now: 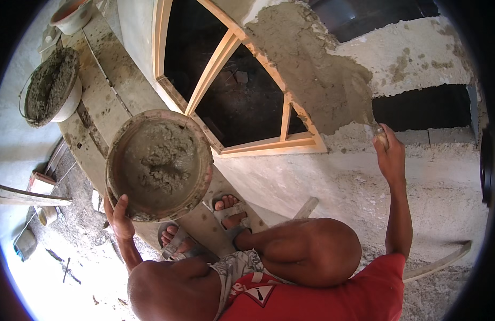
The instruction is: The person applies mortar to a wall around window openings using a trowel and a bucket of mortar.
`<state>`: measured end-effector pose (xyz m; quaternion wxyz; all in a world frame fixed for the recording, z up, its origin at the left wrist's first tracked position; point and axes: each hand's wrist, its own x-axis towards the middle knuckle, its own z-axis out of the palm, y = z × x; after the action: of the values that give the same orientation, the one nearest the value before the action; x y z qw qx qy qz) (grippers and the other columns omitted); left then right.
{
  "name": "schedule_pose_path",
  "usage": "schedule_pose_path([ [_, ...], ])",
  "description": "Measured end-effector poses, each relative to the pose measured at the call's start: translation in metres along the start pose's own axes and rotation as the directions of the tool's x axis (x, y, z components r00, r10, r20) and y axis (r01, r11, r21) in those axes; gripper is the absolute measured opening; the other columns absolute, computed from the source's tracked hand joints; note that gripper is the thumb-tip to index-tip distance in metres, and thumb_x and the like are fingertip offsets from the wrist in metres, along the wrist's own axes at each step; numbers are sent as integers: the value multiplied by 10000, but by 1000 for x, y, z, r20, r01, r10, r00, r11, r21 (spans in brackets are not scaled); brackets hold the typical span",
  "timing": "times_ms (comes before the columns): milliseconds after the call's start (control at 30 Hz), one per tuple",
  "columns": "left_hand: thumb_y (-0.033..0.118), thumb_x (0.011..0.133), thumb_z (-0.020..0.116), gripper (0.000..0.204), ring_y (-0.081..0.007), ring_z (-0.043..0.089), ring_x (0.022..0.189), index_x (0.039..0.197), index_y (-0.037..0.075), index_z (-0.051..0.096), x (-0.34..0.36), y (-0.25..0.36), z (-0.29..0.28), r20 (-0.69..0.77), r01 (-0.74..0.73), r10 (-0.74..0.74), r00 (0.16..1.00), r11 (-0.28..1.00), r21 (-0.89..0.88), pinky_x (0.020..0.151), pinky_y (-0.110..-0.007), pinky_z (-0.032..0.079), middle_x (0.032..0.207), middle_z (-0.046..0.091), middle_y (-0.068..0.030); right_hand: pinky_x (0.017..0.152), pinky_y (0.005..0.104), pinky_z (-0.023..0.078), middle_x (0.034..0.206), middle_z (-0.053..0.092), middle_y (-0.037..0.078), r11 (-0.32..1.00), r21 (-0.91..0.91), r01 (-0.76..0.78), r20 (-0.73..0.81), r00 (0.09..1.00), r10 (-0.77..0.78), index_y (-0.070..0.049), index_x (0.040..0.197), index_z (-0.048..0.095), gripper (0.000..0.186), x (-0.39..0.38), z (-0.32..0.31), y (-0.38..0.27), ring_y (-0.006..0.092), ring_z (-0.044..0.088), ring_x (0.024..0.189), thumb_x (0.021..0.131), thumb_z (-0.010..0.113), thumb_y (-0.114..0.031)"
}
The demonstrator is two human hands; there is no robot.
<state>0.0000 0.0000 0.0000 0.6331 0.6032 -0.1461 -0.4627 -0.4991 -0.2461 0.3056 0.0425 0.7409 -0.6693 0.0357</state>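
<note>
L hand (122,220) clamped on basin (206,182) w/ wet mortar (167,160), R hand (390,155) clamped rnd handle (383,139) nr wall (290,176).

Pale wooden window frame (213,69), bright floor (92,286)

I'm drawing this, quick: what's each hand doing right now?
Left hand: closed on the rim of the mortar basin.
Right hand: closed around a pale handle, likely a trowel's.
</note>
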Motion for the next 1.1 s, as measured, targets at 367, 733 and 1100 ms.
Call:
schedule_pose_path([
  [367,234,869,625,566,-225,542,1124,1353,-33,501,-3,8,0,-37,-68,68,997,998,3,996,-331,408,1225,594,-133,720,309,510,927,657,96,708,615,348,398,637,-660,-5,1189,617,450,-2,1,-82,174,630,808,771,758,-91],
  [733,246,860,627,535,-214,550,1077,1306,-33,526,-6,5,-5,-79,-41,40,996,999,-10,981,-338,414,1183,600,-118,644,241,508,969,643,46,904,423,-65,62,997,43,7,1271,578,429,16,0,-26,98,592,791,890,679,-164],
  [1100,228,869,594,524,-246,558,1097,1318,-28,510,-2,5,9,-40,-47,46,998,999,-7,977,-366,437,1201,584,-144,754,322,510,986,657,105,702,709,72,-54,997,-48,41,1207,574,439,70,252,-18,160,619,823,857,715,-185],
])
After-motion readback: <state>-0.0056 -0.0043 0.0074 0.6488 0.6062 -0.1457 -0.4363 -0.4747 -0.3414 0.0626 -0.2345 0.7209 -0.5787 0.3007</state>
